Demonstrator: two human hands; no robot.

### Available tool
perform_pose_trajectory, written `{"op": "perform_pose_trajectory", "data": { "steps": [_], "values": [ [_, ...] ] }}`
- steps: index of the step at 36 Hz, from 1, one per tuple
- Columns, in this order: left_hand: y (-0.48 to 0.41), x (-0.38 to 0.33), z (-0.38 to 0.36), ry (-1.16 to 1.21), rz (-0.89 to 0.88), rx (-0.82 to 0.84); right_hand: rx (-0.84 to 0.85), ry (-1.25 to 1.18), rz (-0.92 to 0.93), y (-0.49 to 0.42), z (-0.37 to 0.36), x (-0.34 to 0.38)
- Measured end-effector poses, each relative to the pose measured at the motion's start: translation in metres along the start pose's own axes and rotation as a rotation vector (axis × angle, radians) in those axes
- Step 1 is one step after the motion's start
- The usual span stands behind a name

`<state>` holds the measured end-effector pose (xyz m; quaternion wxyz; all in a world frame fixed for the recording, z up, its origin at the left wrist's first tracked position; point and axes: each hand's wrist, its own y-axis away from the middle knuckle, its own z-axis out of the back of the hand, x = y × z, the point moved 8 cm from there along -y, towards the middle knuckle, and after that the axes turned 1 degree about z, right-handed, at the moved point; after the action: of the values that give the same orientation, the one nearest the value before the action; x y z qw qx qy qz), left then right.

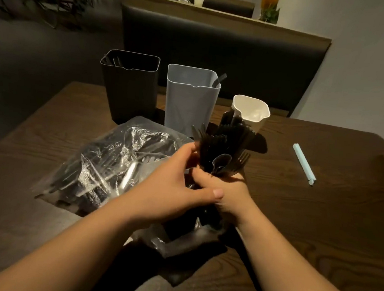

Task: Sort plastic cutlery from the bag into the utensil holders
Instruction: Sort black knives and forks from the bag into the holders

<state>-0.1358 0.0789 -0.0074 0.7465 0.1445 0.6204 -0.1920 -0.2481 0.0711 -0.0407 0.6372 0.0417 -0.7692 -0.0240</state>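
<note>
Two grips: left hand, right hand clamped round cutlery bundle, heads fanning above.

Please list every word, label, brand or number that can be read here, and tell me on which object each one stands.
None can be read. The black holder, grey holder, cream holder, clear bag, black cutlery and pale blue stick show no legible print in this dim view.
</note>
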Motion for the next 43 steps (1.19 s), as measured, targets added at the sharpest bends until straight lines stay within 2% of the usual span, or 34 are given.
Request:
{"op": "perform_pose_trajectory", "data": {
  "steps": [3,6,15,20,25,30,33,38,41,43],
  "values": [
    [-0.006,0.01,-0.004,0.094,-0.008,-0.016,-0.043,0.06,0.015,-0.007,0.0,0.01],
    [-0.009,0.024,-0.001,0.294,0.041,-0.066,-0.018,0.024,0.041,-0.012,-0.008,0.023],
    [-0.015,0.035,-0.016,0.575,0.09,0.012,0.041,0.164,0.195,-0.028,-0.025,0.049],
    [-0.015,0.041,-0.006,0.481,0.102,-0.029,0.118,0.306,0.16,-0.033,-0.029,0.044],
    [-0.014,0.038,-0.001,0.453,0.058,-0.039,0.188,0.262,0.062,-0.03,-0.034,0.033],
    [-0.006,0.032,-0.012,0.567,0.047,0.111,0.147,0.156,-0.16,-0.022,-0.028,0.01],
    [-0.006,0.034,-0.018,0.626,0.054,0.166,0.197,0.12,-0.182,-0.021,-0.028,0.007],
    [-0.01,0.037,-0.016,0.659,0.037,0.127,0.257,0.03,-0.219,-0.017,-0.032,0.0],
    [-0.011,0.036,-0.012,0.667,0.043,0.056,0.171,0.035,-0.222,-0.018,-0.025,-0.001],
    [-0.011,0.038,-0.006,0.654,0.033,-0.008,0.105,0.055,-0.144,-0.022,-0.021,0.003]
  ]
}}
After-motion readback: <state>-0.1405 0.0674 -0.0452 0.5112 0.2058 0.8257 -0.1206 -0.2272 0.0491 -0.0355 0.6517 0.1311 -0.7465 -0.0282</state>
